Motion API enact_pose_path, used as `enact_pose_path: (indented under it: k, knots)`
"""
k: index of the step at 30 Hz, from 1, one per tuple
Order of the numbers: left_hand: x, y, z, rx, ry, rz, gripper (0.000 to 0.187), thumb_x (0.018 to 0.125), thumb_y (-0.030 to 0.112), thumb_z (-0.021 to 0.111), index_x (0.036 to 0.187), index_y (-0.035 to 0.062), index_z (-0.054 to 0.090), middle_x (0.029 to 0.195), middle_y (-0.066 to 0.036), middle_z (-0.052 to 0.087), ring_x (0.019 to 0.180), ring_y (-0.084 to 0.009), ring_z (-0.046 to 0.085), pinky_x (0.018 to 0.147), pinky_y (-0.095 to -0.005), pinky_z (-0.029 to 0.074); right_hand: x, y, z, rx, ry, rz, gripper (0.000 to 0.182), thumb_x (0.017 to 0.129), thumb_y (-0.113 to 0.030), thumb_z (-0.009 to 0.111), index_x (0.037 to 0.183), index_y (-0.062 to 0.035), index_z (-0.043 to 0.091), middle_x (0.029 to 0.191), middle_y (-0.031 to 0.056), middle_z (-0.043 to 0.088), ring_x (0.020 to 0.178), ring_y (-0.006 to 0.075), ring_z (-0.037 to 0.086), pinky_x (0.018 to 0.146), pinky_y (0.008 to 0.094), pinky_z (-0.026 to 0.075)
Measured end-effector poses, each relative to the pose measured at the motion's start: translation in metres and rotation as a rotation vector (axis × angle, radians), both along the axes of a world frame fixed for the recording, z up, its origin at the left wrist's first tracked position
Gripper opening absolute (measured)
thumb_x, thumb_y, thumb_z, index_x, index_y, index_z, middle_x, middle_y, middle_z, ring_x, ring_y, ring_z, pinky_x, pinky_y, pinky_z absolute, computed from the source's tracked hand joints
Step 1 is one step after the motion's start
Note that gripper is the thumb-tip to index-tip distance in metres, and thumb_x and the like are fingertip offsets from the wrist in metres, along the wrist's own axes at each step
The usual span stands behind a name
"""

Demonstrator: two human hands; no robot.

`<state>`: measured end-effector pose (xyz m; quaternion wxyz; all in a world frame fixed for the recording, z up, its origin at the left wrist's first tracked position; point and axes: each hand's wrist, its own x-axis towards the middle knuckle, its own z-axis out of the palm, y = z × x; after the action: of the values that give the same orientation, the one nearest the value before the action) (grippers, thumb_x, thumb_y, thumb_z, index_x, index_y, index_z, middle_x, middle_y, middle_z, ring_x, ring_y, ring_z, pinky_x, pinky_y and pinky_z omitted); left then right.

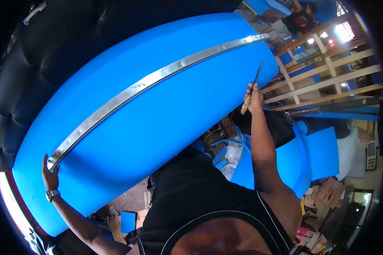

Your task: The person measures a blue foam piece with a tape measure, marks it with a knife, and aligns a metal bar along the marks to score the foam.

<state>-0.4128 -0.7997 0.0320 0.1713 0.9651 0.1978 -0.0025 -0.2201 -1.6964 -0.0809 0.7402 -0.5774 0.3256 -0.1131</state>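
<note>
Across one slab (pixel 170 114), one strip (pixel 151 79)

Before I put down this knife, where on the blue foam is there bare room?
The blue foam is bare between the metal strip and your black top, and between the strip and the black upholstery. Right of your top, blue pieces crowd the space.

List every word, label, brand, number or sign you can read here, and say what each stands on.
No text is legible.
Black T-shirt worn in the background: reddish print, too small and blurred.
Brown cardboard pieces on the right: dark marks, too small to read.
Silver-coloured metal wristwatch on the left wrist: any numbers too small to make out.
Long, shiny metal strip: no readable marking.
</note>
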Motion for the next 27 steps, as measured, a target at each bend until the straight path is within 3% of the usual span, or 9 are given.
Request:
enact_pose_path:
  k: [5,6,10,13,14,16,18,20,27]
  knots:
    - [-0.012,0.124,-0.097,-0.468,-0.348,0.179,0.056,0.101,0.022,0.066,0.15,0.0014,0.049,0.148,-0.015,0.056,0.135,-0.026,0.054,0.115,-0.039,0.04,-0.049,0.003,0.018,-0.251,-0.09,0.103,0.028,0.103,-0.029,0.063,0.123,-0.011,0.067,0.083,0.0005,0.062,0.071,0.0125,0.059,0.062,0.0274,0.051]
    - [-0.025,0.082,-0.067,-0.646,-0.489,0.331,0.053,0.101,0.022,0.066,0.148,0.0013,0.052,0.148,-0.015,0.056,0.133,-0.0237,0.054,0.113,-0.0357,0.041,-0.059,0.037,0.039,-0.391,-0.101,0.161,0.03,0.104,-0.029,0.061,0.128,-0.011,0.066,0.082,-0.0012,0.061,0.071,0.011,0.058,0.063,0.0264,0.05]
    - [-0.06,0.143,-0.089,-0.783,-0.735,0.306,0.044,0.1,0.017,0.066,0.141,0.0007,0.059,0.137,-0.011,0.065,0.125,-0.0208,0.059,0.105,-0.0312,0.045,-0.056,0.153,0.111,-0.802,-0.103,0.481,0.031,0.106,-0.027,0.058,0.129,-0.0082,0.067,0.078,0.0,0.059,0.072,0.0108,0.058,0.061,0.0288,0.046]
    - [-0.081,0.156,-0.087,-0.527,-0.674,0.407,0.036,0.1,0.018,0.067,0.133,0.0034,0.066,0.126,-0.01,0.071,0.113,-0.02,0.066,0.096,-0.0329,0.052,-0.056,0.246,0.164,-1.193,-0.068,0.726,0.03,0.105,-0.025,0.059,0.128,-0.0087,0.069,0.076,0.0038,0.061,0.074,0.0119,0.06,0.062,0.0314,0.046]
    - [-0.079,0.16,-0.096,-0.196,-0.711,0.274,0.029,0.099,0.02,0.069,0.124,0.0061,0.071,0.112,-0.008,0.075,0.099,-0.0183,0.069,0.087,-0.0342,0.055,-0.06,0.284,0.181,-1.326,-0.058,0.8,0.03,0.104,-0.025,0.059,0.128,-0.0091,0.069,0.076,0.0052,0.062,0.075,0.0123,0.061,0.062,0.0322,0.046]
    - [-0.064,0.111,-0.072,-0.05,-0.701,0.208,0.025,0.096,0.023,0.073,0.114,0.0054,0.073,0.106,-0.01,0.075,0.098,-0.0174,0.069,0.088,-0.0321,0.054,-0.067,0.338,0.195,-1.553,-0.221,0.948,0.027,0.101,-0.024,0.063,0.123,-0.0109,0.071,0.083,0.0118,0.069,0.079,0.0244,0.068,0.069,0.0387,0.051]
    - [-0.049,0.065,-0.041,-0.078,-0.622,0.157,0.02,0.095,0.022,0.073,0.106,0.0045,0.073,0.099,-0.012,0.075,0.089,-0.0207,0.071,0.08,-0.0335,0.055,-0.062,0.379,0.187,-1.767,-0.663,1.032,0.025,0.099,-0.025,0.064,0.119,-0.0108,0.072,0.088,0.0137,0.072,0.081,0.0321,0.07,0.073,0.0425,0.054]
    - [-0.02,0.025,-0.022,-0.112,-0.612,0.006,0.024,0.095,0.025,0.073,0.1,0.002,0.072,0.092,-0.015,0.075,0.081,-0.0229,0.071,0.073,-0.0359,0.055,-0.065,0.427,0.187,-1.762,-0.727,1.188,0.023,0.099,-0.027,0.062,0.112,-0.0105,0.073,0.094,0.0153,0.073,0.087,0.0379,0.07,0.077,0.0475,0.055]
    - [0.052,-0.055,-0.034,-0.064,-0.21,-0.094,0.041,0.087,0.045,0.076,0.09,0.0043,0.071,0.084,-0.019,0.073,0.079,-0.0374,0.071,0.071,-0.0473,0.055,-0.038,0.485,0.167,-2.082,-0.525,1.374,0.019,0.1,-0.023,0.056,0.107,-0.0136,0.071,0.084,0.0138,0.069,0.086,0.0358,0.071,0.074,0.0516,0.055]
